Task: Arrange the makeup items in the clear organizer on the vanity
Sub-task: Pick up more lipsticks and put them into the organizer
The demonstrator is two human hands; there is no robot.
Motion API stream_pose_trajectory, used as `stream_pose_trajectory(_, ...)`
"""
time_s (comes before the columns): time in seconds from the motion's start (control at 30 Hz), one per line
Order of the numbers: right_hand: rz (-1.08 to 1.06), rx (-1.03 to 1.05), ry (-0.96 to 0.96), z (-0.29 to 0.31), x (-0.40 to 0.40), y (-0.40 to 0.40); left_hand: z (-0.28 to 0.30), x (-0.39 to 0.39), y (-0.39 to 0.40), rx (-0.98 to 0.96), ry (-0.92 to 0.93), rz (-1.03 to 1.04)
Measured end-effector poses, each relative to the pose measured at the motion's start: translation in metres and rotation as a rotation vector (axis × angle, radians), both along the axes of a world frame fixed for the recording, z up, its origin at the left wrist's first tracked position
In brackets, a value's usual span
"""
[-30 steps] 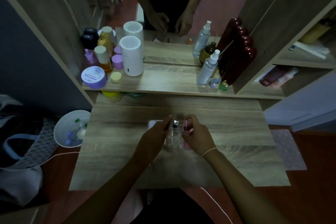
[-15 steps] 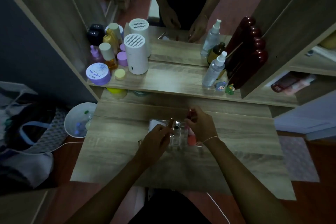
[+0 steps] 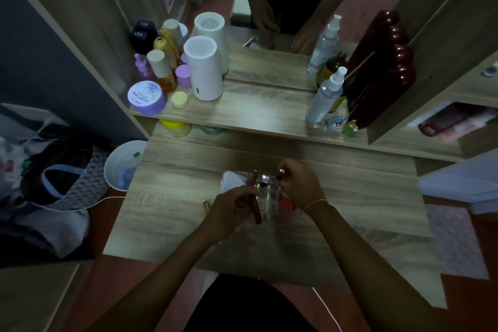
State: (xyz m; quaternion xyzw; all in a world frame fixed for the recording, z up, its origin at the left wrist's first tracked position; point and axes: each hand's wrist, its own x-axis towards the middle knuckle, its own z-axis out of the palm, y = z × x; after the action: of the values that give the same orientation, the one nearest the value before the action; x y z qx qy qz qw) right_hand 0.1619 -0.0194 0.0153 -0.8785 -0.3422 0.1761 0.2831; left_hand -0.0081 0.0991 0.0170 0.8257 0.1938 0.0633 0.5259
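Far left, beside the tabletop (image 3: 188,213), a white bin (image 3: 118,167) stands on the floor; it plays no part in the step shown. On the raised shelf (image 3: 256,113) behind the work area stand a purple jar (image 3: 146,98), amber bottles and a white ribbed canister (image 3: 205,69); further right, a clear spray bottle (image 3: 324,96) and two small figurines. None of these appears to be in play.

Centre left: the left hand (image 3: 234,209) is curled around a dark red tube (image 3: 255,198), probably a lip product, held slantwise with its upper end over the left part of the clear organizer (image 3: 265,191). The tube is not yet seated in a compartment. Just left of this hand a small cylindrical item (image 3: 207,205) lies on the tabletop, outside the organizer, apparently still to be placed.

Centre: the organizer rests on the tabletop between the two hands. Its walls are transparent and the light is dim, so the compartment layout is hard to read. A dark, silver-topped item (image 3: 264,180) stands inside near the back, and a coral-coloured item (image 3: 285,205) sits in the right-hand portion.

Centre right: the right hand (image 3: 299,183) pinches a small reddish item (image 3: 282,174) between fingertips above the organizer's rear right corner; whether it touches the organizer cannot be told.

Judged progress: roughly midway. Two items seem housed, two are in hand, and at least one is loose on the tabletop.
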Motion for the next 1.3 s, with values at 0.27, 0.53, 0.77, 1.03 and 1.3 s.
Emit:
stream_pose_trajectory(0.27,0.091,-0.099,-0.028,-0.008,0.002,0.001,0.001,0.005,-0.005,0.022,-0.054,0.177)
stream_pose_trajectory(0.53,0.083,-0.114,-0.032,-0.008,0.001,-0.001,-0.002,0.019,-0.001,0.176,-0.07,0.186)
stream_pose_trajectory(0.77,0.062,-0.093,-0.004,-0.008,-0.001,-0.006,-0.02,0.018,0.002,0.185,0.038,0.165)
stream_pose_trajectory(1.03,0.073,-0.09,-0.015,-0.005,-0.001,-0.008,-0.039,0.025,-0.003,0.288,0.162,0.102)
stream_pose_trajectory(1.3,0.07,-0.101,0.008,-0.004,-0.001,-0.007,-0.043,0.028,-0.006,0.283,0.202,0.106)
